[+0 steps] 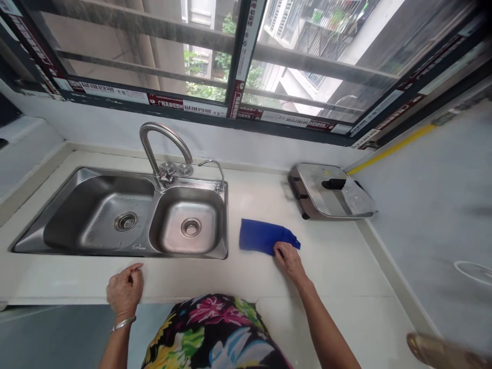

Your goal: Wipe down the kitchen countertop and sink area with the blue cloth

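A folded blue cloth [258,236] lies flat on the white countertop, to the right of the double steel sink [148,246]. My right hand [289,259] is at the cloth's near right edge, its fingers closed on the fabric. The cloth's right end is slightly crumpled. In front of the sink, by the counter's front edge, my left hand [125,289] is loosely curled with nothing visible in it. A bracelet [123,323] circles that wrist.
A curved faucet [165,133] and a thin small spout [215,163] rise behind the basins. An electric pan [323,192] with a glass lid and a plastic bag stands in the back right corner. A barred window [230,66] runs along the back.
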{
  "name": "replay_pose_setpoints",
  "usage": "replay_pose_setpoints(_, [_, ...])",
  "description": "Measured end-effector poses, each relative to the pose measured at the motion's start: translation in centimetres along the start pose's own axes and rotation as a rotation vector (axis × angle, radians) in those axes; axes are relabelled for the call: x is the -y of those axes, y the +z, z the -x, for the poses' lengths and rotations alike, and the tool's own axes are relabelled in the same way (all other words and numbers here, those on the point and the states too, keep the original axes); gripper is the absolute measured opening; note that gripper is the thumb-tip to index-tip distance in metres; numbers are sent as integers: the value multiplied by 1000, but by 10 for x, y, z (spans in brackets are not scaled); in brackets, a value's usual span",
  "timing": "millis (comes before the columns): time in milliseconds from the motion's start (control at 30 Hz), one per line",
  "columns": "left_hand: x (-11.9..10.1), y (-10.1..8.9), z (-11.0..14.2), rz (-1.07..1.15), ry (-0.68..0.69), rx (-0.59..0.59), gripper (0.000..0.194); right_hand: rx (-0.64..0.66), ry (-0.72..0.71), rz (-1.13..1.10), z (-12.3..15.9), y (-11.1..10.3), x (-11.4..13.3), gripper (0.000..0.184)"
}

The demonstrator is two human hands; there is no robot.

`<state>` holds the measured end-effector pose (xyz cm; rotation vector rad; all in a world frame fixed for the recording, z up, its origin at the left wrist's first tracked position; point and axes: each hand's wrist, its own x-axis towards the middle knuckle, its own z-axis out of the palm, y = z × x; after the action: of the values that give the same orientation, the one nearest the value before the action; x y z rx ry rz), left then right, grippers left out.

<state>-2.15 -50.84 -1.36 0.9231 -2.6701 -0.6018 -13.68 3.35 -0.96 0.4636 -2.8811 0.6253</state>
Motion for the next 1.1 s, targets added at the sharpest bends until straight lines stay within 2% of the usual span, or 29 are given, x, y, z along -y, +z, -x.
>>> replay_pose_setpoints(100, [0,1,1,-4,-21,-17,36,26,10,15,4,4,3,17])
replay_pose_setpoints(233, [-2,1,1,-12,-40,-4,37,49,49,12,3,6,4,19])
replay_pose_setpoints(600, [-3,0,-1,-29,-34,18,34,131,55,-85,-2,-17,-8,20])
replay_pose_setpoints(933, [-2,1,-1,-58,-36,4,35,100,32,-105,4,-10,-10,16])
replay_pose_setpoints(1100, [1,4,-2,-55,-11,-2,37,94,29,-132,-1,-8,-15,20])
